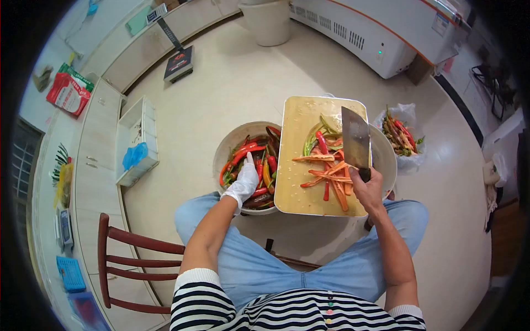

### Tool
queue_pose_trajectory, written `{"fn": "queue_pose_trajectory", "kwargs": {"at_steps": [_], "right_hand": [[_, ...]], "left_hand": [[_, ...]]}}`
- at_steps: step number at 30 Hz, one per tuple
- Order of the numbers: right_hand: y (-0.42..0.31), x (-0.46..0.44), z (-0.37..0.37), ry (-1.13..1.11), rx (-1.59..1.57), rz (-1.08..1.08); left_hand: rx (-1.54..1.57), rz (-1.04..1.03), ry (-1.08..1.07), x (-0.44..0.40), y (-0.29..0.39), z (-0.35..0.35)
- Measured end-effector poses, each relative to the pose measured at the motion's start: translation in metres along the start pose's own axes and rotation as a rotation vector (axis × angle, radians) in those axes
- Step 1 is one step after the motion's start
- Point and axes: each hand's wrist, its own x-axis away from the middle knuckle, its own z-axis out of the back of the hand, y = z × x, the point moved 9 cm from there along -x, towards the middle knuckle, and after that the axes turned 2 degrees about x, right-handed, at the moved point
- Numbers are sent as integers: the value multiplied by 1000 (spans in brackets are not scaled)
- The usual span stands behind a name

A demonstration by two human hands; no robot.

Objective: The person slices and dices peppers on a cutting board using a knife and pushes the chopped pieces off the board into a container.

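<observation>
Right hand (369,190) on cleaver (356,135), left hand (244,183) in pepper basin (220,151)

Right hand was bare and closed round the cleaver's dark handle, blade above the right half of the yellow cutting board (292,190), broad face showing, far end pointing away from the person

Left hand wore a thin white glove (237,194) and reached in among the whole peppers (266,160), fingers extended, tips at a long red one; couldn't tell whether it had hold of anything

Cut peppers (331,171) lay in a loose pile on the board just left of the blade: orange-red strips nearer the person, green pieces farther out, small bits scattered around

Board sat over a second basin (390,163), which showed past its right edge; its left edge overlapped the pepper basin in view

Plastic bag (407,111) with more peppers stood on the floor (447,220), just beyond the second basin on the right. Red-brown chair (141,240) was at the person's left, white crate (144,129) with a blue bag (135,156) beyond it, near the cabinets (99,182)
</observation>
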Motion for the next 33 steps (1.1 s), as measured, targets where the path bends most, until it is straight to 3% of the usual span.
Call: {"fn": "queue_pose_trajectory", "kwargs": {"at_steps": [2, 5, 7, 9, 11, 12, 13, 15, 17, 19, 20, 25, 27, 30, 31, 33], "right_hand": [[-2, 1, 3, 12, -12, -2], [-5, -3, 4, 5, 34, -35], [-6, -4, 1, -8, 15, -34], [-8, -6, -1, -20, 25, -26], [-10, -7, -3, -29, 37, -12], [-9, -7, -4, -38, 52, -5], [-7, -7, -5, -50, 69, 3], [0, -10, -4, -55, 87, 16], [5, -9, -2, -61, 90, 21], [-3, -7, -1, -53, 123, 57], [-7, -5, -1, -34, 95, 54], [-18, 5, 0, -35, 166, 105], [-16, 9, -1, -26, 190, 129], [-15, 14, 0, -16, 135, 170], [-17, 18, -2, -29, 169, 188], [-16, 26, -4, -34, 200, 188]], "left_hand": [[-47, -8, 33, -1, 5, -3], [-280, 52, -97, -8, 16, -13], [-439, -112, -117, -11, 24, -17], [-467, -93, -220, -22, 11, -28], [-362, -100, -307, -40, -6, -53], [-161, 123, -322, -34, -4, -36], [-158, 122, -321, -28, 3, -21], [-38, -127, -400, -17, 29, 1], [-175, -264, -30, -23, 22, 36], [396, 81, -244, -13, -4, 49], [689, 87, -264, -11, -13, 53], [1031, 77, -266, 40, 32, 110], [1343, 102, -292, 53, 44, 112], [1359, 522, -291, 50, 0, 41], [1536, 620, -275, 56, 0, 29], [1695, 473, -350, 55, 18, 22]]}}
